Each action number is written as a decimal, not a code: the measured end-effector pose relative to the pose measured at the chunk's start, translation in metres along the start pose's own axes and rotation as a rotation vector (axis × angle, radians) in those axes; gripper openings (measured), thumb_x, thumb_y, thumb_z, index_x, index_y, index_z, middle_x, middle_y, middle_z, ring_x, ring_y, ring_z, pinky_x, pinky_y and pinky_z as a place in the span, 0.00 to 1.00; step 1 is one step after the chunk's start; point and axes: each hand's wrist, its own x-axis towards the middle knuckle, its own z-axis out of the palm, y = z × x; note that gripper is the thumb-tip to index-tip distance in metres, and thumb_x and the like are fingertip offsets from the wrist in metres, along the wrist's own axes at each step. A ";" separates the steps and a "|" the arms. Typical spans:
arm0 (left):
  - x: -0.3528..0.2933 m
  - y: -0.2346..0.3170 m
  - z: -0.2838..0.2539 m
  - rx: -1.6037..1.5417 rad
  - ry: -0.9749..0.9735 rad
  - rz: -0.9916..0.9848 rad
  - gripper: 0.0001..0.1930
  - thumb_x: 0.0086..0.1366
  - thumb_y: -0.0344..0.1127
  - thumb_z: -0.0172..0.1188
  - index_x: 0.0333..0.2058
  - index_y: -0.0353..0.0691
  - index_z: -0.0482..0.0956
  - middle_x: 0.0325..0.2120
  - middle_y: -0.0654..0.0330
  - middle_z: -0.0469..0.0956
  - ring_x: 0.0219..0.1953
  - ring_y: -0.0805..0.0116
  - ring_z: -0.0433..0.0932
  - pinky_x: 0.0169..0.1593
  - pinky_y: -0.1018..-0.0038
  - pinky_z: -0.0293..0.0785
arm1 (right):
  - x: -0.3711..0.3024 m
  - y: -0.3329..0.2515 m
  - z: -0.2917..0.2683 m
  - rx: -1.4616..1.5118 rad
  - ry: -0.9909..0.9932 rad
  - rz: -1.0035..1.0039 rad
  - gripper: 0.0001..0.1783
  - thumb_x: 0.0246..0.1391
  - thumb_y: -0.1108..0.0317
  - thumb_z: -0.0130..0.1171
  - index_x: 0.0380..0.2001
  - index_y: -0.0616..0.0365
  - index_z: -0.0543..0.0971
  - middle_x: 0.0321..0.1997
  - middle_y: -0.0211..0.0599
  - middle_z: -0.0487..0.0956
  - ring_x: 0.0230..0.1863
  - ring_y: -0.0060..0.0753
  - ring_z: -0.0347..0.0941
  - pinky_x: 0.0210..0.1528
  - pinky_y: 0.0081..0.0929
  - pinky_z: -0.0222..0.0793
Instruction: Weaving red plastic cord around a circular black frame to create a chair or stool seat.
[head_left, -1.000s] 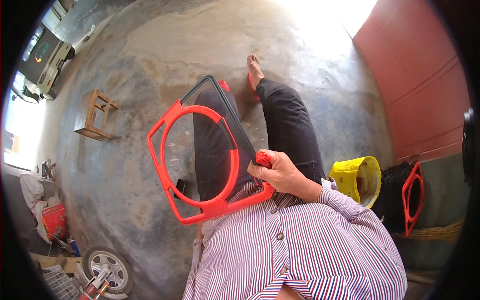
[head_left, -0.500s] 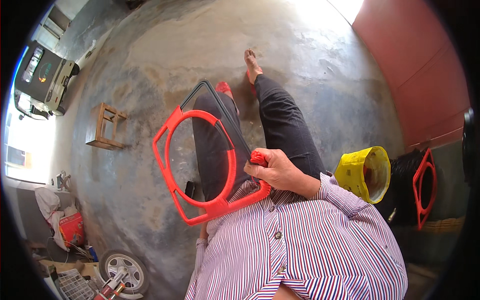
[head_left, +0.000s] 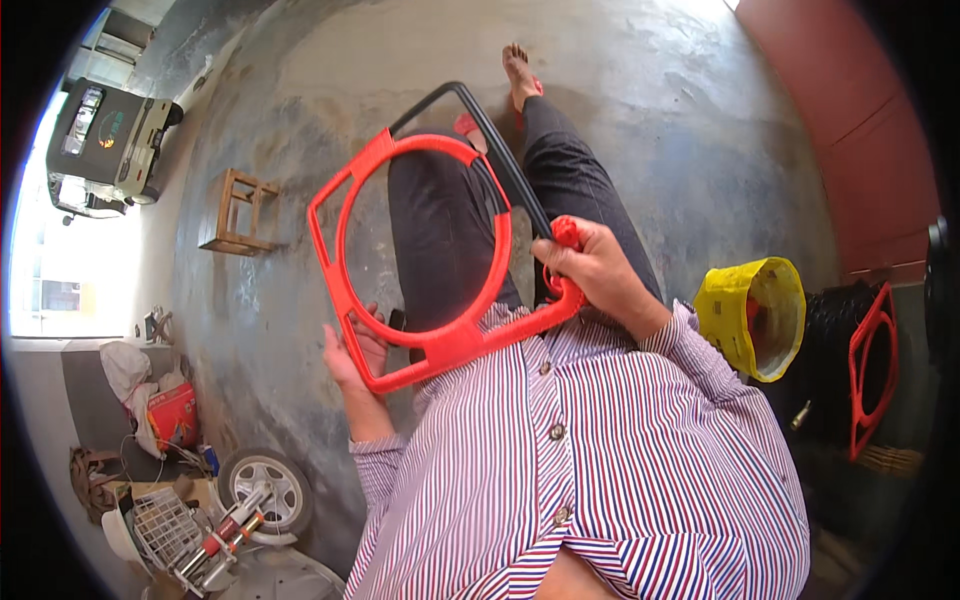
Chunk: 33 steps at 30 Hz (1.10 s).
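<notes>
A squarish black frame with a ring inside it, mostly wrapped in red strip (head_left: pixel 455 345), is held tilted above my lap. Its far right side and part of the ring are bare black. My right hand (head_left: pixel 598 268) is closed round the frame's right side and a small bundle of red strip (head_left: pixel 566 232). At the near left corner, my left hand (head_left: pixel 358 355) has the bar between thumb and fingers; the frame partly covers this hand.
Right of me stands a yellow bag (head_left: pixel 728 318) with red inside, beside another red-wrapped frame (head_left: pixel 872 370) against black material. A wooden stool (head_left: pixel 238 212) and a parked vehicle (head_left: pixel 115 145) are at left. A wheeled vehicle with a basket (head_left: pixel 168 525) is at lower left.
My right hand has raised the frame and shifted it slightly right. My left hand, hidden before, has come up to the frame's near left corner. The whole view has shifted somewhat.
</notes>
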 end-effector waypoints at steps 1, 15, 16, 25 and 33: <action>-0.001 0.003 0.014 0.129 -0.044 0.019 0.30 0.70 0.57 0.34 0.48 0.35 0.72 0.41 0.48 0.79 0.42 0.54 0.78 0.47 0.60 0.74 | -0.001 0.008 -0.006 -0.049 0.038 -0.059 0.10 0.58 0.67 0.60 0.26 0.58 0.73 0.21 0.22 0.72 0.23 0.13 0.66 0.25 0.17 0.63; 0.008 0.028 0.089 1.031 -0.120 0.421 0.14 0.68 0.44 0.54 0.38 0.37 0.74 0.18 0.64 0.74 0.17 0.78 0.67 0.23 0.82 0.63 | -0.026 0.004 -0.031 -0.022 0.223 -0.141 0.14 0.60 0.60 0.58 0.33 0.63 0.79 0.28 0.25 0.75 0.31 0.14 0.67 0.36 0.18 0.66; 0.014 0.034 0.095 1.029 -0.123 0.424 0.14 0.68 0.44 0.54 0.38 0.37 0.74 0.18 0.64 0.74 0.17 0.78 0.67 0.23 0.82 0.63 | -0.026 0.005 -0.032 -0.024 0.223 -0.145 0.14 0.60 0.60 0.58 0.33 0.63 0.79 0.28 0.25 0.75 0.31 0.14 0.67 0.36 0.18 0.66; 0.034 -0.018 0.230 1.557 -0.432 1.113 0.17 0.63 0.33 0.60 0.49 0.35 0.73 0.42 0.56 0.77 0.45 0.66 0.75 0.50 0.72 0.69 | -0.037 -0.021 -0.057 -0.059 0.477 -0.280 0.12 0.58 0.62 0.60 0.27 0.58 0.75 0.23 0.18 0.69 0.26 0.10 0.60 0.26 0.15 0.59; -0.010 -0.155 0.262 1.561 -0.926 0.695 0.16 0.65 0.41 0.56 0.42 0.31 0.75 0.27 0.47 0.77 0.28 0.56 0.78 0.36 0.69 0.73 | -0.045 -0.029 -0.069 0.034 0.586 -0.258 0.09 0.58 0.66 0.58 0.27 0.59 0.76 0.24 0.19 0.70 0.26 0.10 0.60 0.28 0.14 0.59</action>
